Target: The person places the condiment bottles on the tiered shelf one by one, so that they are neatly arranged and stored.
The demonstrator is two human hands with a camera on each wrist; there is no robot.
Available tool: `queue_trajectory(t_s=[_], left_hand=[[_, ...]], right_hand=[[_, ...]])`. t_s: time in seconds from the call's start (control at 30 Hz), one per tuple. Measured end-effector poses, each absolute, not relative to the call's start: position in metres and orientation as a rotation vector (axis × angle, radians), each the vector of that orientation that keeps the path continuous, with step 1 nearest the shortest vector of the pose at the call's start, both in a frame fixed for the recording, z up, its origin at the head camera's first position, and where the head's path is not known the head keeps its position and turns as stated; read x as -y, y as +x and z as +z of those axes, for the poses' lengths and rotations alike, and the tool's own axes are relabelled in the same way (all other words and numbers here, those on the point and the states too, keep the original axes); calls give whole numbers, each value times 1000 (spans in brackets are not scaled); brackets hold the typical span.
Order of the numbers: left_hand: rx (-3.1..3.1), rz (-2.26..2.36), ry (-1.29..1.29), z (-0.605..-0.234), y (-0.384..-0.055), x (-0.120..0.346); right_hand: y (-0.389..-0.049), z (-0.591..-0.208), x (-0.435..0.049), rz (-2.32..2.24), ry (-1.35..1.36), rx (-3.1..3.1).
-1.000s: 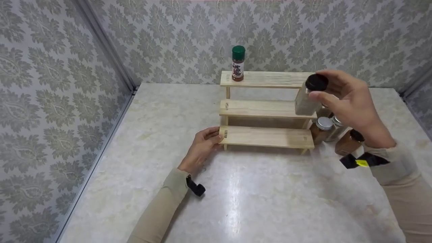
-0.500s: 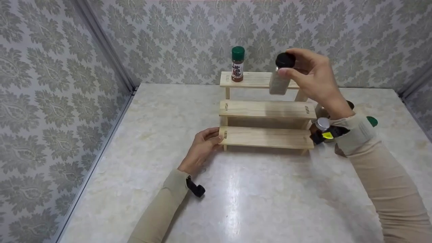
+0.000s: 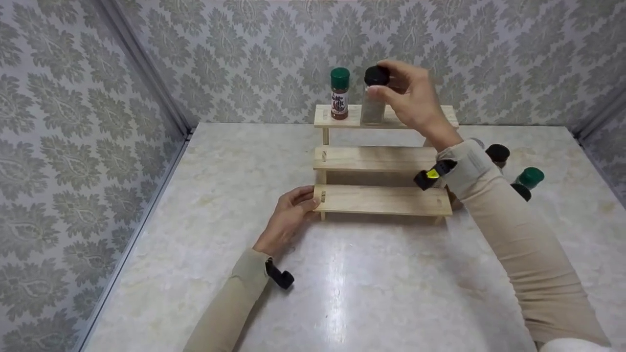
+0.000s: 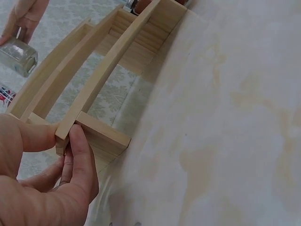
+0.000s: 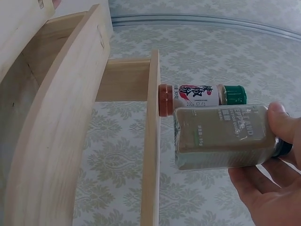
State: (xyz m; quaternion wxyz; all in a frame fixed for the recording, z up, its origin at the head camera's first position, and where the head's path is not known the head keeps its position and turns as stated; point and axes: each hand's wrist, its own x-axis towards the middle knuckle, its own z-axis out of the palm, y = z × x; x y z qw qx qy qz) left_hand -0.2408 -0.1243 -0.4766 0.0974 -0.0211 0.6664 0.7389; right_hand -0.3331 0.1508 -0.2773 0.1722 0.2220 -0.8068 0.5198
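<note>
My right hand [image 3: 411, 95] grips a clear spice jar [image 5: 221, 136] of greyish powder by its black cap [image 3: 376, 76]. In the right wrist view the jar's base is slightly apart from the top shelf [image 5: 151, 141]. To its left a green-capped spice bottle [image 3: 340, 94] with a white label stands on that shelf. My left hand [image 3: 288, 215] pinches the left end of the lowest shelf of a three-step wooden rack [image 3: 381, 199]; in the left wrist view the thumb [image 4: 40, 136] and fingers close round the board's corner.
Right of the rack, partly behind my right forearm, stand several more jars, among them a black-capped jar [image 3: 498, 155] and one with a green cap [image 3: 530, 177]. Patterned wall panels [image 3: 274, 54] rise behind and to the left of the marbled table [image 3: 195, 195].
My right hand has carried the spice jar leftward from the rack's right side, up to the top shelf near the green-capped bottle. The left hand has kept its hold on the rack.
</note>
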Motion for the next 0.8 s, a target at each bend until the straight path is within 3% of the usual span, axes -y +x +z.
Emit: queue_trajectory(t_s=[0.37, 0.8], left_hand=[[-1957, 2181, -58, -476, -242, 125], [-1966, 2188, -64, -475, -242, 124]], right_hand=[[-352, -283, -143, 1547, 593, 2330], [-352, -283, -139, 1531, 569, 2378]])
